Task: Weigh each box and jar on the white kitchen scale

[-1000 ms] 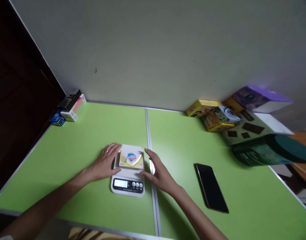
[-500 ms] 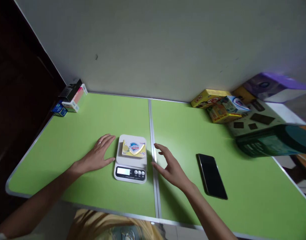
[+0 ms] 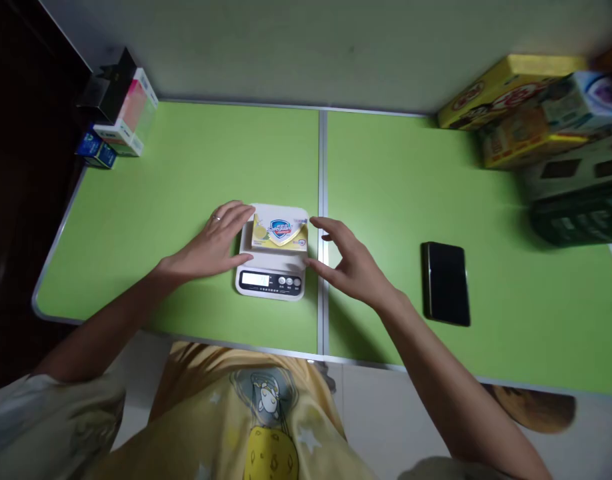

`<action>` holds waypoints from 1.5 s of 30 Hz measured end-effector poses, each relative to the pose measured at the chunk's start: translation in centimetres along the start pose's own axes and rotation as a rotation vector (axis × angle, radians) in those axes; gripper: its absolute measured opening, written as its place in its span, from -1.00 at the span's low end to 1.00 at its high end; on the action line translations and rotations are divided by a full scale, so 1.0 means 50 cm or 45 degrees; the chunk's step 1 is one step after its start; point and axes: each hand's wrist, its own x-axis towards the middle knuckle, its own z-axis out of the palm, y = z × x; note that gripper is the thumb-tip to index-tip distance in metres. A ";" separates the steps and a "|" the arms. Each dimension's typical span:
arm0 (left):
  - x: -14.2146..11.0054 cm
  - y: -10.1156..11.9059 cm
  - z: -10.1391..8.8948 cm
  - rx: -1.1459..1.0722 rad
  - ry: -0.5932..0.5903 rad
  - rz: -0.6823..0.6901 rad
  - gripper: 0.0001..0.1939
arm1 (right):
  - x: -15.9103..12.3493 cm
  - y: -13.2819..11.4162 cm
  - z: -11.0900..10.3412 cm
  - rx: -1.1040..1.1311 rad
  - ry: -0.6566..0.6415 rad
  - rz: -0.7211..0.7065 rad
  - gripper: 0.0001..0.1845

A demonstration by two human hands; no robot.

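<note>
Head view: your left hand (image 3: 211, 247) and right hand (image 3: 359, 267), each half-open and empty, flank the soap box (image 3: 280, 232) lying on the scale (image 3: 272, 261); either, leaning inward, could shift the box or skew the reading.

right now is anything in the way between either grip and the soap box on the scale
Nothing visible: the left grip and right grip flank the soap box on the scale, with no other object blocking either side.

Head camera looks forward and down at the table (image 3: 386, 180), probably fairly near.
</note>
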 end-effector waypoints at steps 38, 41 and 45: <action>0.736 0.599 0.171 -1.031 0.198 0.254 -0.46 | -0.025 0.350 -0.528 -0.206 1.524 0.648 -0.49; 0.836 0.639 0.171 -1.049 0.215 0.149 -0.47 | 0.021 0.414 -0.584 -0.252 1.544 0.745 -0.49; 0.923 0.635 0.184 -1.032 0.211 0.121 -0.47 | 0.056 0.471 -0.606 -0.273 1.542 0.836 -0.54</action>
